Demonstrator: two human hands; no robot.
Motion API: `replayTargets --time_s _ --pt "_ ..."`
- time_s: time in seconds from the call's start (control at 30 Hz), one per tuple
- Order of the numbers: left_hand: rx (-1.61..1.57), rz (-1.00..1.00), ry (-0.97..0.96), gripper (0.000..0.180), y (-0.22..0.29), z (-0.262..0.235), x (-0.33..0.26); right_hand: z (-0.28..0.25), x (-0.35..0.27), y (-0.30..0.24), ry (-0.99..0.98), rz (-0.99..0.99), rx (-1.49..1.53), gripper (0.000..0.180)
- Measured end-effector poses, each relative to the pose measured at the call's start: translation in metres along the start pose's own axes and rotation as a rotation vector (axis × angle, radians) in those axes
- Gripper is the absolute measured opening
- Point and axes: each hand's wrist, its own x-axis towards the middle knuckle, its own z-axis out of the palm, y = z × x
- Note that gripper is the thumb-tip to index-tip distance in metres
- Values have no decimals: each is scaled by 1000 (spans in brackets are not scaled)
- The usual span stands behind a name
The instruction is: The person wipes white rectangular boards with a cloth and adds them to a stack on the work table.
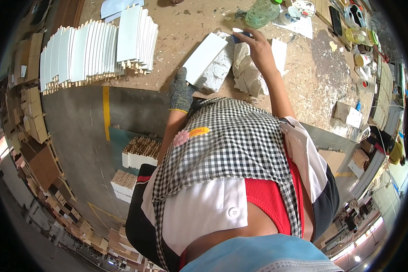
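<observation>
My left hand (180, 93), in a grey knit glove with a yellow cuff, grips the near end of a white painted board (206, 58). The board lies tilted over a white, wrinkled wrapped bundle (218, 71) at the table's near edge. My bare right hand (259, 51) is just beyond the board, its fingers bent around a small blue-and-white thing (241, 35) whose kind I cannot make out. Beneath the right wrist lies a crumpled off-white cloth (247, 72). Another white board (279, 55) shows partly behind that forearm.
Many white boards with wooden pegs (84, 54) stand in a row on the left of the stained worktable (310, 86). A green-capped bottle (262, 13), a white tub (290, 16) and a dark phone (335, 20) are at the far right. More boards (141, 153) are stacked below the table.
</observation>
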Motion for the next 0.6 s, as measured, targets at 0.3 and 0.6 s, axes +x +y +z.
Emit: replayTargets --time_s 0.3,0.6 --pt "226 125 -55 59 -3 -10 -10 -1 -8 22 41 37 41 53" --pt "-229 55 -130 43 44 3 -48 -47 -32 209 296 455 -113 47"
